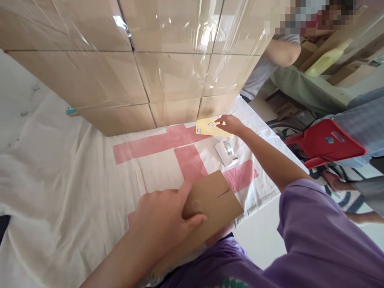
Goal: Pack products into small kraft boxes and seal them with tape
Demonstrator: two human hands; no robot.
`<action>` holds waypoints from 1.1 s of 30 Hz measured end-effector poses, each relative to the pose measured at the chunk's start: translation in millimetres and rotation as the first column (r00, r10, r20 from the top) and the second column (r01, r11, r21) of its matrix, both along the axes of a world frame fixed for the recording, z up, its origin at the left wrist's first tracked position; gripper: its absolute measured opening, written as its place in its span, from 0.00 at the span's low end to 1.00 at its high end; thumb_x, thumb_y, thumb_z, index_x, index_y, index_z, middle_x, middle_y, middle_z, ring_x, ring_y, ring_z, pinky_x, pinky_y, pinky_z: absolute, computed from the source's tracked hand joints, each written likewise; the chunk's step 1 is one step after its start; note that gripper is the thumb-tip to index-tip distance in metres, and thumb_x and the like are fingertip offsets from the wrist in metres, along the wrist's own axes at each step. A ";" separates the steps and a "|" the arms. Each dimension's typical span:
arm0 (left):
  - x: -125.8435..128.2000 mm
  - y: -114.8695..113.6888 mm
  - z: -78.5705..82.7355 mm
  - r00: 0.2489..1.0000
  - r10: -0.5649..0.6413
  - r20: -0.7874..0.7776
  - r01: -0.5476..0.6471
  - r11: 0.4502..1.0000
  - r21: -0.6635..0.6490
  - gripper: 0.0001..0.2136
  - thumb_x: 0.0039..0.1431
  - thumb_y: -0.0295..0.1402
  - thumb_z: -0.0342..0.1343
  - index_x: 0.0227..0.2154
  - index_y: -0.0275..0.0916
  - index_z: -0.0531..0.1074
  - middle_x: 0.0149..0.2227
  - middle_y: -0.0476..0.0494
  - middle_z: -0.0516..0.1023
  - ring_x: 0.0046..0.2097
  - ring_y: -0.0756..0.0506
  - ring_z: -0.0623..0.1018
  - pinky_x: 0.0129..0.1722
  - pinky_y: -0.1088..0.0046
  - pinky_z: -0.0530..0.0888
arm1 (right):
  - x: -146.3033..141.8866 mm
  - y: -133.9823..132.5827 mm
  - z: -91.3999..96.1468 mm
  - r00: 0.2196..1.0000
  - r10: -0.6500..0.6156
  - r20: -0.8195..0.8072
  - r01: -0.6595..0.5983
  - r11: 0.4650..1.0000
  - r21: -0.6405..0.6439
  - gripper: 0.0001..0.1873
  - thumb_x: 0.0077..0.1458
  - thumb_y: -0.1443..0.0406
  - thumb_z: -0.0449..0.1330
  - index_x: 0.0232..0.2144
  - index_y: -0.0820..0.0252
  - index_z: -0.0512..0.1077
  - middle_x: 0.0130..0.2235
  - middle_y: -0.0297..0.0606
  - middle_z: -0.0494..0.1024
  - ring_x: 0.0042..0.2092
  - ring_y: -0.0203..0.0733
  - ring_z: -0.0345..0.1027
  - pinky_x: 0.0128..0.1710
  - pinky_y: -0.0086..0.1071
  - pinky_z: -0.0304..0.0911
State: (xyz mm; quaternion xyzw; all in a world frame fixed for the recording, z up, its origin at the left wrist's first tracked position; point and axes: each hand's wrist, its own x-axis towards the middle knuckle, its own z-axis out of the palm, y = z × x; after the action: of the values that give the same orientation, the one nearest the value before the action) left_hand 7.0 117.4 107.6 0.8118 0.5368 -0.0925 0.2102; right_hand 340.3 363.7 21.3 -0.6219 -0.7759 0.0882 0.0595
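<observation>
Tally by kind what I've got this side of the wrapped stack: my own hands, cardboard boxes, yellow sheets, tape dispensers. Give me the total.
Hands: 2 (left hand, right hand)
Cardboard box, in the left hand's grip: 1
Yellow sheet, at the right hand's fingertips: 1
White tape dispenser: 1
Total: 5
</observation>
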 end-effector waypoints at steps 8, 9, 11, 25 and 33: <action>2.4 2.7 2.1 0.997 0.029 -0.069 -0.035 0.995 -0.096 0.20 0.60 0.56 0.54 0.45 0.48 0.71 0.33 0.48 0.83 0.37 0.33 0.83 0.29 0.67 0.50 | -12.2 35.3 -45.9 0.996 0.064 -0.063 -0.062 0.997 0.045 0.11 0.62 0.68 0.57 0.39 0.62 0.80 0.50 0.47 0.79 0.43 0.47 0.72 0.36 0.33 0.57; 2.0 2.8 1.7 0.997 0.027 -0.071 -0.034 0.995 -0.094 0.20 0.60 0.56 0.54 0.45 0.48 0.71 0.33 0.48 0.83 0.37 0.32 0.83 0.29 0.67 0.51 | -12.3 33.2 -45.4 0.995 0.053 -0.089 -0.048 0.997 0.062 0.11 0.61 0.68 0.56 0.38 0.62 0.79 0.50 0.48 0.80 0.43 0.47 0.72 0.36 0.33 0.58; 1.0 2.6 0.6 0.997 0.023 -0.076 -0.030 0.996 -0.085 0.21 0.60 0.57 0.54 0.46 0.48 0.70 0.33 0.47 0.83 0.37 0.32 0.82 0.30 0.67 0.52 | -11.7 25.3 -40.7 0.990 0.020 -0.138 -0.007 0.995 0.095 0.11 0.62 0.69 0.54 0.39 0.62 0.77 0.46 0.48 0.81 0.41 0.45 0.73 0.35 0.33 0.59; -4.4 -2.4 -3.6 0.997 0.063 -0.037 -0.060 0.997 0.058 0.21 0.57 0.59 0.56 0.37 0.45 0.65 0.24 0.54 0.74 0.29 0.43 0.76 0.29 0.70 0.57 | -4.6 -213.3 6.3 0.328 -0.129 -0.936 0.020 0.991 -0.130 0.14 0.60 0.58 0.67 0.43 0.56 0.69 0.28 0.29 0.78 0.20 0.34 0.70 0.18 0.25 0.58; -13.5 -27.3 -24.3 0.998 0.052 0.041 -0.064 0.931 0.358 0.21 0.61 0.58 0.55 0.37 0.44 0.66 0.22 0.56 0.68 0.25 0.48 0.72 0.28 0.72 0.59 | -6.6 -244.1 2.8 0.589 0.456 -0.667 -0.486 0.859 0.158 0.10 0.70 0.69 0.53 0.41 0.60 0.75 0.42 0.44 0.79 0.41 0.40 0.74 0.40 0.33 0.66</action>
State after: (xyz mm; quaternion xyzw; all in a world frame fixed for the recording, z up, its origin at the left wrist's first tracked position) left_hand -6.5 90.2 83.3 0.8217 0.5651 0.0259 0.0691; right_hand 333.7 119.6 24.1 -0.3177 -0.8321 0.3392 0.3027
